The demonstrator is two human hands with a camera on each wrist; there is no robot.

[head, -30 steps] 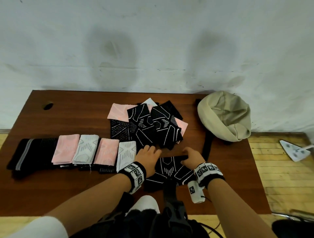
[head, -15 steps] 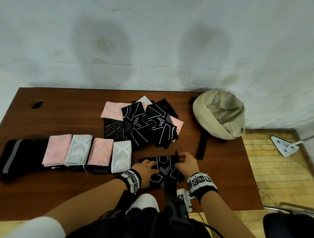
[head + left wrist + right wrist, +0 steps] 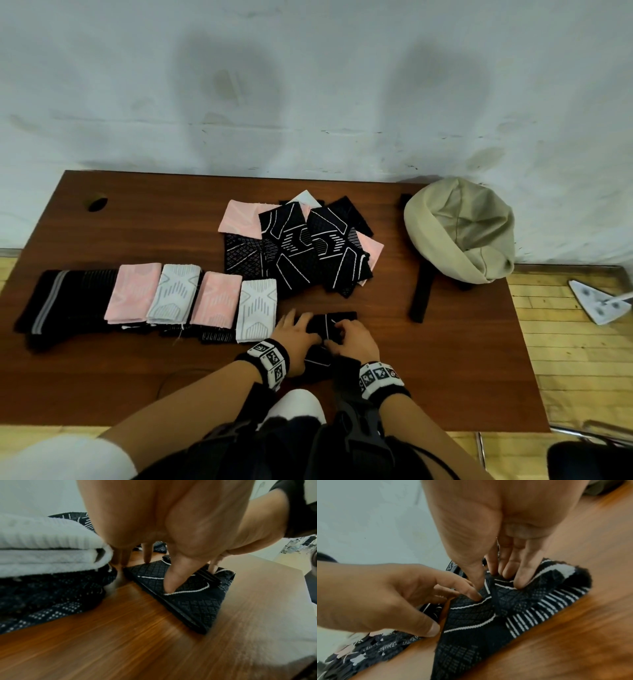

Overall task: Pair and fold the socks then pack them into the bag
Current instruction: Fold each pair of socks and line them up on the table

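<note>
Your right hand (image 3: 503, 566) pinches folded flap of black patterned sock pair (image 3: 329, 323) at near table edge (image 3: 479, 394); left hand (image 3: 296, 334) fingers pin it flat. Loosen pinch, fold likely springs open. Farther: unfolded sock pile (image 3: 301, 246), beige bag (image 3: 460, 231) well apart.

We see the table (image 3: 137, 219) bearing a row of folded socks (image 3: 191, 298) at nine o'clock, a loose sock pile (image 3: 298, 250) at twelve, the bag (image 3: 459, 229) at two, its strap (image 3: 420, 294) trailing nearer.
</note>
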